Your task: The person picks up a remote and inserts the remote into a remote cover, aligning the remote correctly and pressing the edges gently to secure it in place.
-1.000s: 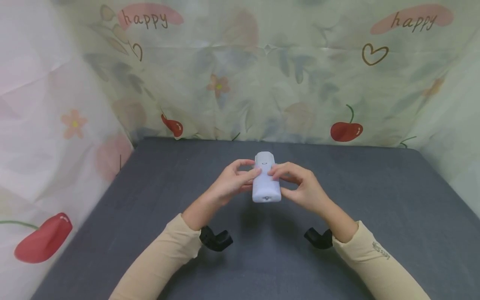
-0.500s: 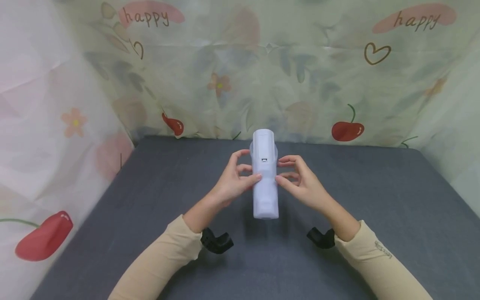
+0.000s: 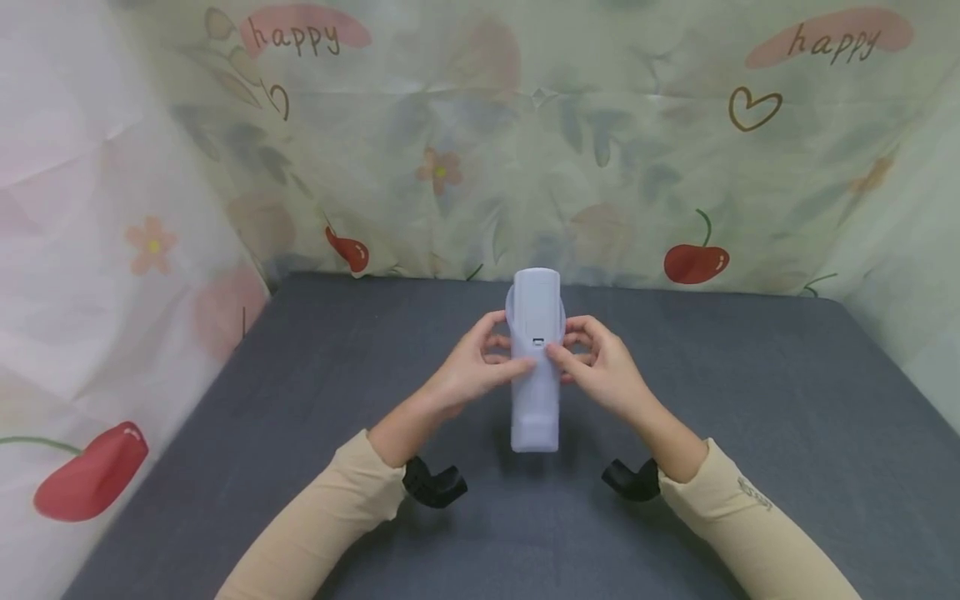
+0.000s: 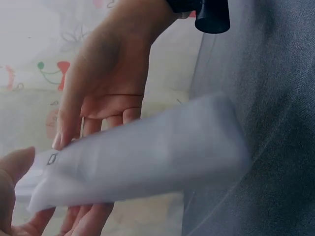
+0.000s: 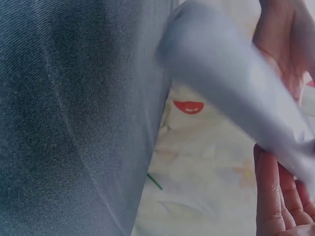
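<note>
A pale lavender oblong device (image 3: 535,367) is held above the dark grey table (image 3: 750,433), long axis pointing away from me, with a small square mark on its upper face. My left hand (image 3: 480,367) grips its left side and my right hand (image 3: 596,362) its right side, both thumbs meeting near the mark. In the left wrist view the device (image 4: 147,162) runs across the frame, with my left thumb (image 4: 12,169) at its end and my right hand (image 4: 103,83) behind it. The right wrist view shows the device (image 5: 231,83) blurred, fingers (image 5: 275,196) under it.
Black wrist camera mounts (image 3: 432,483) (image 3: 630,479) sit under both beige sleeves. A printed fabric backdrop (image 3: 480,150) with cherries and flowers closes the table's back and sides. Grey tabletop stretches on both sides of the hands.
The device has been turned so more of its length shows, its near end dropping toward me. Both hands shifted along it, and the thumbs came together at the small mark.
</note>
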A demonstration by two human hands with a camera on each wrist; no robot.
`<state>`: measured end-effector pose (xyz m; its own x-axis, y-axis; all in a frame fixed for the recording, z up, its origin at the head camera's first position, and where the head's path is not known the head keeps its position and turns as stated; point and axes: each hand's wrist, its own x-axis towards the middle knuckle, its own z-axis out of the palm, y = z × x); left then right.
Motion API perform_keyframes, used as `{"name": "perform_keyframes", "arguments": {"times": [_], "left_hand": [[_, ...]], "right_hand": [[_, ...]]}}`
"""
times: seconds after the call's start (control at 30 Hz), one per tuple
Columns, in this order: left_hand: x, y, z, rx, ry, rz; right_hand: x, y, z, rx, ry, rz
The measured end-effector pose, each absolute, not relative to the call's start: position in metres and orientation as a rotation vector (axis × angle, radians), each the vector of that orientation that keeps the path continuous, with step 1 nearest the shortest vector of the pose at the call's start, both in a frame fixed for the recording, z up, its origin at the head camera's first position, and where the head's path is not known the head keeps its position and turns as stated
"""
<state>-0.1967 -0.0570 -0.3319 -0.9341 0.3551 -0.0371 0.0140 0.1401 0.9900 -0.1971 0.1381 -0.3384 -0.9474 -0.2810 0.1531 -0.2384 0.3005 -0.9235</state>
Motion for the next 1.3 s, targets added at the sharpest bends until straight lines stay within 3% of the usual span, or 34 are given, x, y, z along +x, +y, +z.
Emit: {"name": "perform_keyframes", "arguments": {"times": [0.4, 0.97, 1.3], "left_hand": [[-0.195, -0.049, -0.327, 0.288, 2.279, 2.056], [-0.193, -0.049, -0.33, 0.508, 2.395, 2.025], [-0.196, -0.05, -0.331, 0.543, 2.38, 1.995]], "right_hand": [[-0.19, 0.136, -0.34, -0.677, 2.546, -1.713], [-0.191, 0.135, -0.331, -0.706, 2.793, -1.44], [-0.191, 0.133, -0.337, -0.937, 3.117, -1.369]]}}
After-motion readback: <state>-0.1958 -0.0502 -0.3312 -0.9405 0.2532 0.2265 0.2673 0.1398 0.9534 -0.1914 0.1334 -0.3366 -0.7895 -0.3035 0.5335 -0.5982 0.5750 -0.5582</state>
